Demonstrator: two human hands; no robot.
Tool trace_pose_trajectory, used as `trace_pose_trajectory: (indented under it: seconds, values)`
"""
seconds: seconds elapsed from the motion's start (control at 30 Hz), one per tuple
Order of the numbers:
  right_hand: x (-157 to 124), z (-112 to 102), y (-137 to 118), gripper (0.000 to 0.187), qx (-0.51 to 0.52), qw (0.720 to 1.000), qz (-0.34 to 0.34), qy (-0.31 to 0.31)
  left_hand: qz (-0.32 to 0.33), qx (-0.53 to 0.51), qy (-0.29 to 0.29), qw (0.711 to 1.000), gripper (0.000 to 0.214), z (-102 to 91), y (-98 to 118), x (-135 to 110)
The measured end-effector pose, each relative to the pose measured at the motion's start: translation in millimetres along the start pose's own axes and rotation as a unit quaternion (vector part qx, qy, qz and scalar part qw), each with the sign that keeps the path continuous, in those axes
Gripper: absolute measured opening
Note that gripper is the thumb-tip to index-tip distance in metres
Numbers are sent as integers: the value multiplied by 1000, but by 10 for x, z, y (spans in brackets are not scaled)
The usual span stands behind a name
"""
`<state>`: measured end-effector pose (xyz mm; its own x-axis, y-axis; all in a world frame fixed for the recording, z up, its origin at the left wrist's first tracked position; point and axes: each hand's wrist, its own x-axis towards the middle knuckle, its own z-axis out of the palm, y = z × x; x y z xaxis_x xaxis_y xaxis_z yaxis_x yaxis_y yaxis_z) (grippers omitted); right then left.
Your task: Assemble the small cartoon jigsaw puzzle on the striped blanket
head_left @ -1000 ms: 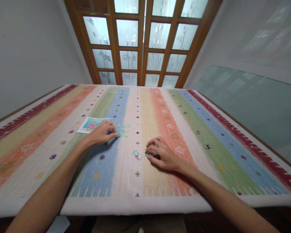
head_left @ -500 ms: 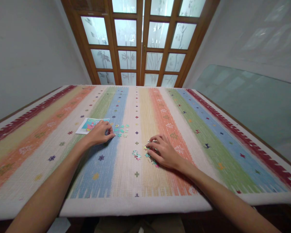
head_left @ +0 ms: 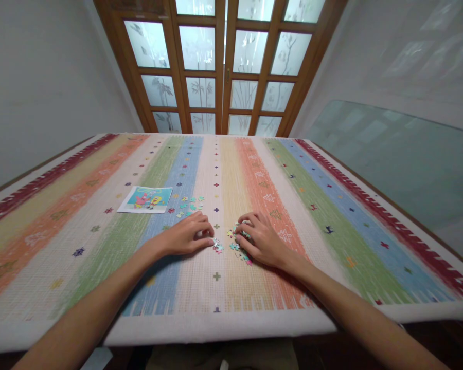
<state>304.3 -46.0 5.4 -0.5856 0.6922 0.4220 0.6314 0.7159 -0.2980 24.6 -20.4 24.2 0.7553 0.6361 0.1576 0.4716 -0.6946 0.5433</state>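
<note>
1. Left hand [head_left: 187,237]: forearm comes in from the lower left and the palm faces down on the desk [head_left: 332,226], which is covered by a striped cloth. The fingers are held together and reach right, with their tips touching the left edge of the loose puzzle pieces [head_left: 218,247].
2. Left grip: narrow, with the thumb tucked under the fingers. I cannot tell whether a piece is pinched in it.
3. Right hand [head_left: 261,241]: forearm comes in from the lower right, knuckles raised, fingers curled down onto the right part of the same pieces. Some pieces are hidden beneath it. Right grip: half-closed over the pile; I cannot tell whether it holds one.
4. Change from 0.5 s ago: the left hand has left the far teal pieces [head_left: 189,204] beside the picture card [head_left: 145,199] and moved in to the near pile. The two hands are now close together. The card, then partly covered by the fingers, is now fully exposed. The right hand has hardly shifted.
5. The near pieces lie at desk centre, between and under the fingertips. The scatter is longer left to right. Which way each single piece points is too small to read.
6. The card lies flat to the far left with its long axis left to right. The teal pieces are just to its right.
</note>
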Motion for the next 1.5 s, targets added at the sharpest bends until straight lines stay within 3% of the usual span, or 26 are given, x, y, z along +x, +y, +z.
trace_pose_trajectory:
  seconds: [0.37,0.73,1.13,1.5]
  values:
    - [0,5,23,19,0,1000,10,4,-8,42,50,998,22,163,-12,49]
    - [-25,-37,8,11,55,997,-42,-24,30,-3,17,999,14,120,27,18]
    - [-6,-98,-16,15,79,994,-53,-52,35,-16,4,999,16,224,170,33]
    - [-16,-179,82,33,120,986,-84,-81,84,-1,60,995,19,503,472,70]
